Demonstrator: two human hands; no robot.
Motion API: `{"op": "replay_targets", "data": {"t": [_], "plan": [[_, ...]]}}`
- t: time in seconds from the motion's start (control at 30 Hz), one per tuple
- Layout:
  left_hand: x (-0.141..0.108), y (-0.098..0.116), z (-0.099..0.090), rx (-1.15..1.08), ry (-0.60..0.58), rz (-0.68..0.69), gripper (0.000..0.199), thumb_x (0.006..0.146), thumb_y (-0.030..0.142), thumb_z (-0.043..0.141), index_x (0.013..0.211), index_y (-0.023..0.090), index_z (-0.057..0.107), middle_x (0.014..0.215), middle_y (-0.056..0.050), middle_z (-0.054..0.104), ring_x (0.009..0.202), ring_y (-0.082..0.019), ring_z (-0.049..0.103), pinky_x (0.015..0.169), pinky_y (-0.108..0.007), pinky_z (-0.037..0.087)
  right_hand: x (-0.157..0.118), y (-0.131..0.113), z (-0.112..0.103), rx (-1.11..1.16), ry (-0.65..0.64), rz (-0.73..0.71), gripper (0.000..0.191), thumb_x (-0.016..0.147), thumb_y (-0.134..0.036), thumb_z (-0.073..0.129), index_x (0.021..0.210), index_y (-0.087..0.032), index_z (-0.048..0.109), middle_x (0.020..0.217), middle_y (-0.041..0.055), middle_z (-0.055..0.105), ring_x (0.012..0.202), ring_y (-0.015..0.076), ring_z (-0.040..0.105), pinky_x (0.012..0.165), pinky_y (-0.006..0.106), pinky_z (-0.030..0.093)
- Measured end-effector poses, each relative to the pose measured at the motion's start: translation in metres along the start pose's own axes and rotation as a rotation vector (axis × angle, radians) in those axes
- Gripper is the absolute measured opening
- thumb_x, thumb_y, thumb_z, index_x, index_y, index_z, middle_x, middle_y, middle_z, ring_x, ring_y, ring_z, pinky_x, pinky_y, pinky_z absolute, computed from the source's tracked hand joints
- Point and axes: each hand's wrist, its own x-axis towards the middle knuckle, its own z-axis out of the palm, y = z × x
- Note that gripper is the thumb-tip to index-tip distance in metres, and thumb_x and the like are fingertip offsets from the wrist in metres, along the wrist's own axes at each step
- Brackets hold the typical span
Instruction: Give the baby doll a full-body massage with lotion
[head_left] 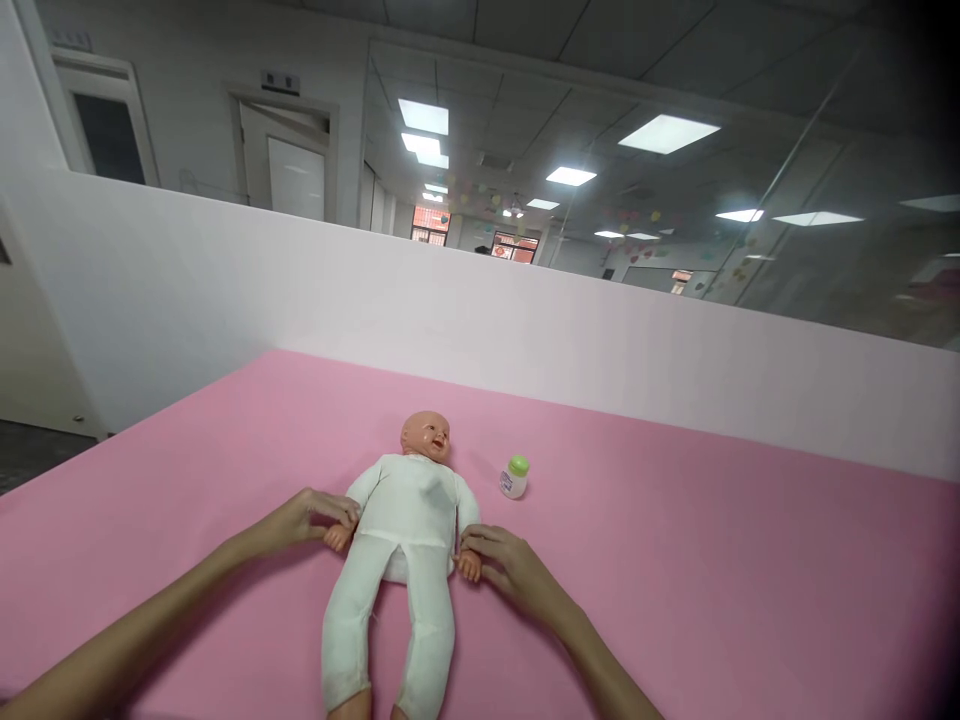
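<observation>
A baby doll with a bald plastic head and white cloth body lies on its back on the pink tabletop. Its head points away from me, and its feet run past the lower edge of the view. My left hand has its fingers closed round the doll's forearm on the left, just above the plastic hand. On the other side, my right hand grips the opposite forearm near the wrist, with the thumb underneath. A small jar with a green lid stands to the right of the doll's head.
A low white partition borders the far side of the pink surface. Above it is a glass panel with reflections of ceiling lights. Behind, on the left, a door shows in the wall.
</observation>
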Motion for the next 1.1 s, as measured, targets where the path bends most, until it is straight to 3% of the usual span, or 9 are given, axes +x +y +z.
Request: {"op": "replay_targets", "data": {"t": [0.1,0.17,0.33,0.4,0.5,0.6,0.77,0.9,1.1], "plan": [[0.005,-0.008,-0.003,-0.050,0.093,-0.053,0.016,0.085,0.033,0.078,0.094,0.021,0.082,0.106,-0.009,0.077,0.112,-0.030,0.067,0.098,-0.038,0.051,0.002,0.007,0.003,0.050,0.087,-0.003,0.024,0.103,-0.033,0.048,0.106,-0.028,0.071,0.107,0.0038,0.072,0.095,0.0221,0.063,0.087,0.034,0.048],[0.018,-0.009,-0.010,-0.098,0.238,-0.096,0.024,0.082,0.036,0.080,0.101,0.021,0.082,0.107,-0.009,0.078,0.107,-0.030,0.069,0.095,-0.038,0.052,0.016,0.013,0.002,0.126,0.209,0.018,0.024,0.102,-0.038,0.050,0.107,-0.026,0.071,0.103,0.0050,0.072,0.092,0.0218,0.063,0.083,0.033,0.049],[0.085,-0.004,-0.025,-0.241,0.602,-0.113,0.043,0.076,0.050,0.082,0.106,0.018,0.079,0.114,-0.012,0.078,0.107,-0.029,0.070,0.091,-0.037,0.054,0.086,0.033,-0.002,0.265,0.595,0.170,0.046,0.090,-0.052,0.062,0.119,-0.018,0.071,0.106,0.0100,0.075,0.081,0.0218,0.061,0.072,0.031,0.047],[0.114,-0.009,-0.028,-0.282,0.692,-0.183,0.051,0.072,0.056,0.083,0.104,0.017,0.079,0.112,-0.012,0.078,0.103,-0.027,0.070,0.085,-0.033,0.055,0.114,0.045,-0.001,0.336,0.674,0.292,0.049,0.086,-0.058,0.062,0.106,-0.014,0.074,0.095,0.0096,0.075,0.079,0.0218,0.061,0.070,0.030,0.046],[0.146,-0.030,-0.030,-0.302,0.797,-0.347,0.051,0.063,0.063,0.084,0.079,0.015,0.075,0.083,-0.008,0.077,0.079,-0.022,0.070,0.067,-0.029,0.052,0.141,0.063,0.003,0.421,0.663,0.474,0.048,0.083,-0.060,0.061,0.081,-0.014,0.072,0.082,0.0086,0.074,0.077,0.0215,0.062,0.066,0.028,0.044],[0.160,-0.057,-0.032,-0.288,0.812,-0.505,0.050,0.058,0.060,0.086,0.055,0.018,0.061,0.054,-0.004,0.064,0.058,-0.021,0.062,0.052,-0.029,0.044,0.150,0.078,0.007,0.459,0.607,0.580,0.044,0.082,-0.057,0.062,0.070,-0.015,0.070,0.073,0.0083,0.073,0.073,0.0215,0.064,0.061,0.028,0.044],[0.158,-0.081,-0.035,-0.266,0.788,-0.671,0.046,0.050,0.051,0.091,0.050,0.019,0.058,0.049,-0.004,0.061,0.050,-0.021,0.058,0.048,-0.031,0.042,0.150,0.084,0.006,0.499,0.533,0.684,0.033,0.080,-0.043,0.067,0.057,-0.019,0.064,0.063,0.0085,0.070,0.063,0.0211,0.063,0.056,0.029,0.043],[0.143,-0.069,-0.040,-0.316,0.730,-0.558,0.051,0.054,0.062,0.088,0.064,0.016,0.069,0.062,-0.007,0.069,0.058,-0.021,0.063,0.054,-0.031,0.048,0.144,0.075,0.002,0.505,0.522,0.643,0.041,0.081,-0.053,0.066,0.057,-0.021,0.060,0.058,0.0041,0.064,0.060,0.0188,0.058,0.055,0.029,0.039],[0.098,-0.034,-0.054,-0.320,0.567,-0.269,0.049,0.069,0.056,0.085,0.098,0.017,0.080,0.102,-0.011,0.078,0.095,-0.026,0.070,0.084,-0.034,0.055,0.116,0.049,-0.013,0.355,0.502,0.320,0.040,0.076,-0.058,0.071,0.072,-0.018,0.064,0.065,-0.0003,0.061,0.062,0.0159,0.052,0.056,0.027,0.036]]}}
